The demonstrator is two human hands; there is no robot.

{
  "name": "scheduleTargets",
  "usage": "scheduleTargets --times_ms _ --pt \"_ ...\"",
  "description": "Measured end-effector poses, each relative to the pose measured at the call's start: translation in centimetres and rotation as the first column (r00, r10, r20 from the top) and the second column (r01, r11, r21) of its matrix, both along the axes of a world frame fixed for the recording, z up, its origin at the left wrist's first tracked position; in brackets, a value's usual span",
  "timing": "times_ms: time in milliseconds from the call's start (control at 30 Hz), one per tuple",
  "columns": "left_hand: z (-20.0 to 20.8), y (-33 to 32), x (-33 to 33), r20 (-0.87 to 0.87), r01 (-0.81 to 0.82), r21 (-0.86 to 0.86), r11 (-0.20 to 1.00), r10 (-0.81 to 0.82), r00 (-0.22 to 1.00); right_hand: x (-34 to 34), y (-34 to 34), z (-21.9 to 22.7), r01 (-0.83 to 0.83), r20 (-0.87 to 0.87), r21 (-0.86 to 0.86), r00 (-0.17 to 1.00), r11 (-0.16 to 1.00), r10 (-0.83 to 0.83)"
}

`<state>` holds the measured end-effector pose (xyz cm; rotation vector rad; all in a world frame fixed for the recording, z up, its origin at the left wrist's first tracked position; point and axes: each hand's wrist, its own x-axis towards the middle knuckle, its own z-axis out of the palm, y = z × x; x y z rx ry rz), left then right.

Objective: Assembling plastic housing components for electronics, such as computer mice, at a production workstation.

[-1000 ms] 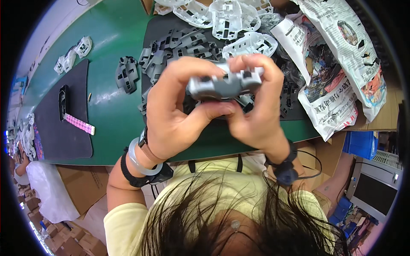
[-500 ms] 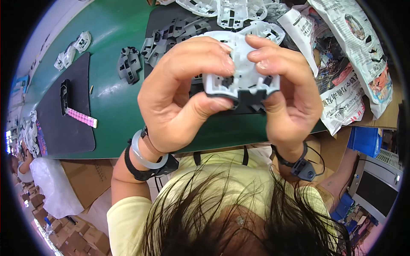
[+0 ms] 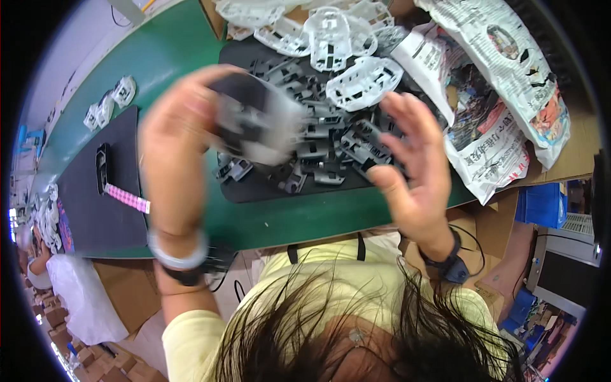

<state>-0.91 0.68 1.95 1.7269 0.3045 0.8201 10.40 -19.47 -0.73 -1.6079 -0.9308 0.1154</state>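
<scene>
Both forearms rise from the lower edge toward the green bench [image 3: 191, 57]. The left hand [image 3: 181, 149] is raised above the bench, wrist upright with bands around it, fingers curled in a grip around a motion-blurred grey-and-black plastic part [image 3: 254, 124]. The right hand [image 3: 414, 172] stands apart to the right of that part, open and holding nothing, palm turned toward it, fingers spread and pointing up, a dark band at the wrist.
</scene>
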Motion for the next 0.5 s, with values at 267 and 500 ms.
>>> scheduleTargets --times_ms 267,500 --pt "-4.9 40.4 3.4 -0.725 0.039 0.642 0.765 0.591 0.354 8.7 3.0 0.6 0.210 0.824 -0.477 0.444 0.853 0.352" --pt "2.3 17.1 5.8 -0.026 -0.029 0.597 0.801 0.055 0.998 10.1 1.3 3.9 -0.101 0.499 -0.354 0.820 0.930 0.279"
